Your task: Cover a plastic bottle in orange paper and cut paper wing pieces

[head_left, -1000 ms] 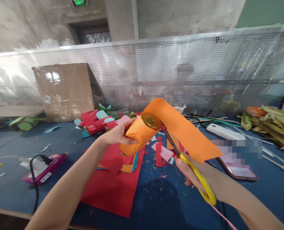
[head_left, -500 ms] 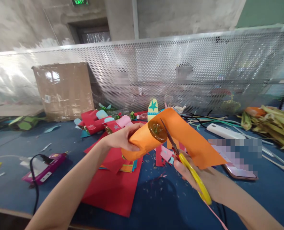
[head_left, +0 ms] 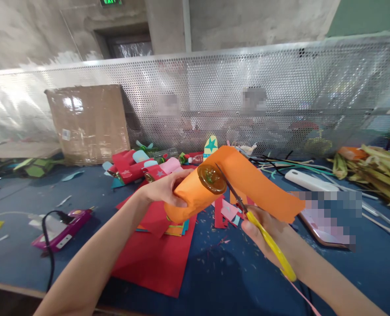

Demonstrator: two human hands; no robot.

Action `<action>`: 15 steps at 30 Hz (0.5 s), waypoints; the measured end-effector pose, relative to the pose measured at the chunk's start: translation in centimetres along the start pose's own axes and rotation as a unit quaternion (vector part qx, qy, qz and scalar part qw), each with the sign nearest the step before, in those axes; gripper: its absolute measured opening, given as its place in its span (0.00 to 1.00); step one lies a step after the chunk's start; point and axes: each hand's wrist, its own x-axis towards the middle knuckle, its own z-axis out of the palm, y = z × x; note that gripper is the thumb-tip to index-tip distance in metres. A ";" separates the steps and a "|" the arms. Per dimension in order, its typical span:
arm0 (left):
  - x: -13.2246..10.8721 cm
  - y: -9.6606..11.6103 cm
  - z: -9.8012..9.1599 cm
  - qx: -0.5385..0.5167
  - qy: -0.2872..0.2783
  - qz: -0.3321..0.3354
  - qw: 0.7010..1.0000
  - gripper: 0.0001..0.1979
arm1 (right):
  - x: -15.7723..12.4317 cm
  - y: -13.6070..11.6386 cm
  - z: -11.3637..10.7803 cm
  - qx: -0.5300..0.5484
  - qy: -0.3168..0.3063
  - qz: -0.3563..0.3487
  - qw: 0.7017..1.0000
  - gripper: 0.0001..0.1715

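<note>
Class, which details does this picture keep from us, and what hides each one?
Head view: most of the bottle, wrapped in orange paper.
Head view: the left hand's fingertips, behind that wrapped bottle.
Head view: some of the right hand's fingers, behind the scissors and the hand itself.
Head view: part of the phone, pixelated.
Head view: the exit sign's top, cut by the upper edge.

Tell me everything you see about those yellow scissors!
The scissors have yellow handles and dark, metal-looking blades. The right hand holds them tilted, tips pointing up and left, in front of the orange paper. A pink cord shows at the handle end. I can't tell whether the blades touch the paper.
</note>
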 end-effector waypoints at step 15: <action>-0.4 -0.2 -0.2 -0.058 -0.049 -0.034 0.997 0.37 | -0.3 0.3 -1.9 -0.145 -0.045 -0.054 0.987 0.33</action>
